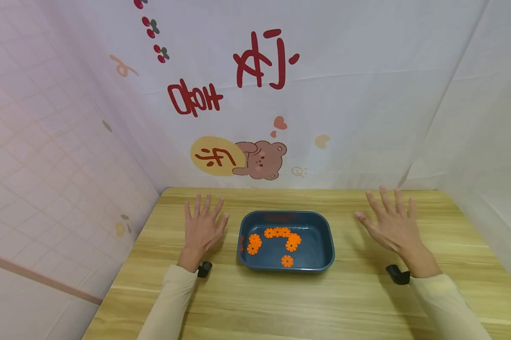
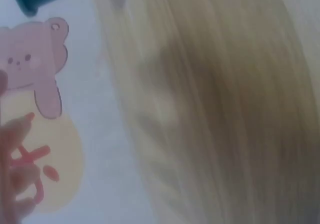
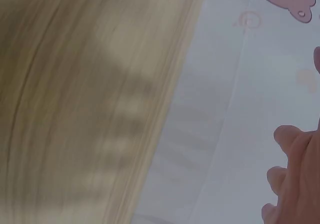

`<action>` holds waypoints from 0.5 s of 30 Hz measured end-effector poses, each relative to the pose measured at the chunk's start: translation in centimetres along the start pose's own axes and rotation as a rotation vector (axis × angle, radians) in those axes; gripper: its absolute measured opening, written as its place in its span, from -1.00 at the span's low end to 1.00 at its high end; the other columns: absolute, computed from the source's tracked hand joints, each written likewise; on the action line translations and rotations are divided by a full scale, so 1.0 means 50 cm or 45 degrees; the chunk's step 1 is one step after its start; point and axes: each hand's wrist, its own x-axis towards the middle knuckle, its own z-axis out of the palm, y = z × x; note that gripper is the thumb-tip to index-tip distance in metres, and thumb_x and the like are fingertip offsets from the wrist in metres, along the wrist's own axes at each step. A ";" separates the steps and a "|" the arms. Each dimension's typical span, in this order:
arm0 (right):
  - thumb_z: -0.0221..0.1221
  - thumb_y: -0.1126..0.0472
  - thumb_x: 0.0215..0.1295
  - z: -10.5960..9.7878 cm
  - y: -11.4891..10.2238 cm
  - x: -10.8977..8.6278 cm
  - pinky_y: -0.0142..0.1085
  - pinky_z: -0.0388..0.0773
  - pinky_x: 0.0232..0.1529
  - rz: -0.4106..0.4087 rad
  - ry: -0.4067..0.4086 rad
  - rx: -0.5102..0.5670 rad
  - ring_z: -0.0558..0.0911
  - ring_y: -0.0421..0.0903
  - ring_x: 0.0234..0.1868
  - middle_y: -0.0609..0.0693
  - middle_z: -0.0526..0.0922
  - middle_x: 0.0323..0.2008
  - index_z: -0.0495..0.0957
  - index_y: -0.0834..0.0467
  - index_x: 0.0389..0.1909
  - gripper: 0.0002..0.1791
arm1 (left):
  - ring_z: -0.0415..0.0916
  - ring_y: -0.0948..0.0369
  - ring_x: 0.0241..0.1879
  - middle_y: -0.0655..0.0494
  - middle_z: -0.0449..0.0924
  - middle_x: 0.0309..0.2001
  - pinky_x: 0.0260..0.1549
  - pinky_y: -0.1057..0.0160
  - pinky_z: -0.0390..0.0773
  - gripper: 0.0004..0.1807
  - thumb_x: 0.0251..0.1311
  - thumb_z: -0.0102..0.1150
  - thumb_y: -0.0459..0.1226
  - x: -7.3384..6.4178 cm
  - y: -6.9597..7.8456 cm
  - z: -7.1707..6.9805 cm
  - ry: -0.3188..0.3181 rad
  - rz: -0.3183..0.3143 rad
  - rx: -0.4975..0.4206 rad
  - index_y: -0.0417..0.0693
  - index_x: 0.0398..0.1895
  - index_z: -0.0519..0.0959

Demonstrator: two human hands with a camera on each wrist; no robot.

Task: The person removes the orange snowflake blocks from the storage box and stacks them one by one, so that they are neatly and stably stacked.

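Note:
A dark blue rectangular tray (image 1: 315, 264) sits on the table between the two hands. Inside it lie several orange notched discs (image 1: 287, 261), most in small clusters along the left and back, one alone near the front wall. To the tray's left is my left hand (image 1: 201, 230), fingers spread and holding nothing. My right hand (image 1: 393, 226) is off to the tray's right, its fingers also spread and bare. In the right wrist view, fingertips (image 3: 286, 136) show at the right edge against the wall sheet. The left wrist view catches only a corner of the tray (image 2: 30, 3).
The wood-grain table (image 1: 255, 307) meets a white printed sheet (image 1: 344, 118) at the back. Another sheet (image 1: 47, 165) with a grid print hangs at the left side. Small black wrist mounts (image 1: 397, 275) are strapped at both wrists.

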 end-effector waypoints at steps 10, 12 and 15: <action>-0.08 -0.27 0.48 0.007 -0.052 0.036 0.37 -0.46 0.38 -0.124 -0.086 0.215 -0.26 0.43 0.51 0.37 -0.08 0.53 0.05 0.11 0.57 -0.18 | -0.06 -0.19 0.50 -0.14 0.20 0.48 0.40 -0.34 -0.16 -0.41 0.43 -0.11 0.10 0.014 0.038 0.003 -0.071 0.033 -0.181 0.15 0.46 0.35; -0.05 -0.27 0.46 0.010 -0.065 0.045 0.37 -0.40 0.39 -0.143 -0.100 0.265 -0.20 0.44 0.51 0.37 -0.06 0.52 0.07 0.12 0.56 -0.18 | -0.05 -0.18 0.51 -0.14 0.21 0.48 0.41 -0.33 -0.13 -0.40 0.44 -0.10 0.10 0.017 0.046 0.006 -0.082 0.041 -0.205 0.16 0.47 0.34; 0.03 -0.23 0.44 0.013 -0.083 0.058 0.39 -0.26 0.38 -0.186 -0.096 0.314 -0.09 0.42 0.49 0.37 0.00 0.51 0.13 0.15 0.53 -0.18 | 0.03 -0.20 0.48 -0.16 0.28 0.44 0.40 -0.33 -0.06 -0.41 0.43 -0.05 0.07 0.021 0.060 0.009 -0.064 0.070 -0.256 0.14 0.46 0.35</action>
